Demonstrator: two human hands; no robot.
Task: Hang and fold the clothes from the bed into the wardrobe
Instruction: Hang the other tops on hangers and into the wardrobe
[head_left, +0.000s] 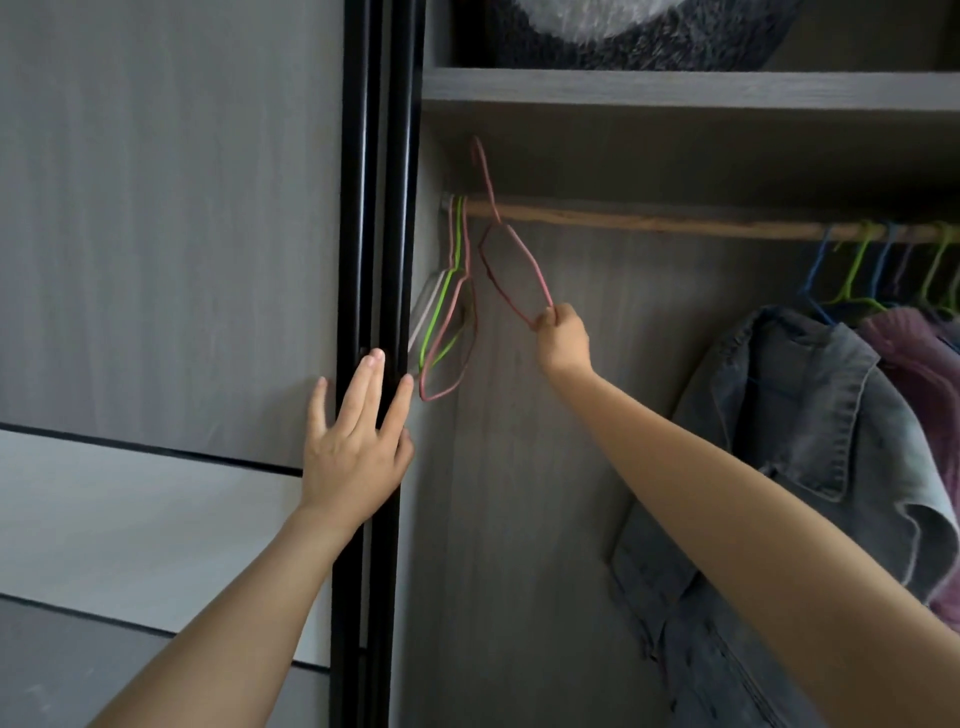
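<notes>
**A:** What is the right hand (563, 340) doing?
**B:** It is gripping the lower corner of a pink hanger (525, 259). The hanger is tilted, with its hook above the rail (649, 221) and off it.
**A:** And the left hand (358, 436)?
**B:** Its fingers are straight and spread against the door's (156, 234) black edge. It holds nothing.
**A:** Any other hangers?
**B:** Spare hangers (451, 299) are bunched at the rail's left end, just beside the left fingertips.
**A:** Any clothes?
**B:** A jacket (800, 441) hangs from the rail's right end, with a pink garment (914, 353) beside it. A shelf (675, 88) runs above.
</notes>
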